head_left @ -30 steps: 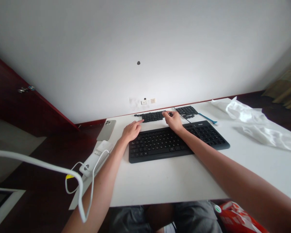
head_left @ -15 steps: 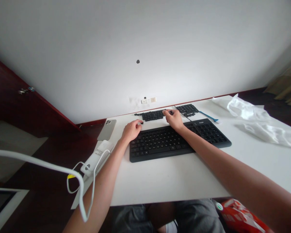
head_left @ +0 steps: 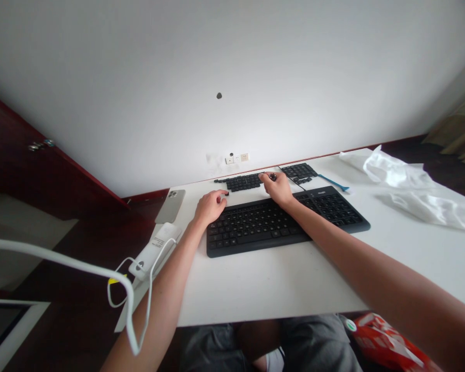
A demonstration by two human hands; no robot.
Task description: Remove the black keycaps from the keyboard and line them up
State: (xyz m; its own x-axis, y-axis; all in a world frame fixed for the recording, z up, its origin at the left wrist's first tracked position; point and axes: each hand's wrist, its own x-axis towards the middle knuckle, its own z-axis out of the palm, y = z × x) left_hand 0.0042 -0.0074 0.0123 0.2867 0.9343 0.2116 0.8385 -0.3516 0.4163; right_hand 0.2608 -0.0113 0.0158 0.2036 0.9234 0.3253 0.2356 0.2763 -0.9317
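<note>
A black keyboard (head_left: 256,239) lies across the white table, with most of its keys in place. At its upper left corner is my left hand (head_left: 211,206), thumb and forefinger curled round a small black keycap (head_left: 227,194) at their tips. My right hand (head_left: 278,188) is closed over the keyboard's back edge, gripping a small black object (head_left: 273,177); its kind is mostly hidden by the fingers. Behind the keyboard, loose black keycaps (head_left: 242,182) lie in rows. Another group of keycaps (head_left: 299,170) sits to the right of my right hand.
A blue pry tool (head_left: 333,183) lies behind the keyboard. Crumpled clear plastic (head_left: 397,173) covers part of the right side. To the left are a phone (head_left: 170,205) and a white power strip (head_left: 155,248) with a cable. The white table (head_left: 256,294) ends near my lap.
The whole view has shifted up very slightly. Both hands stay almost in place, still gripping, and the keyboard and loose keycaps have not moved on the table.
</note>
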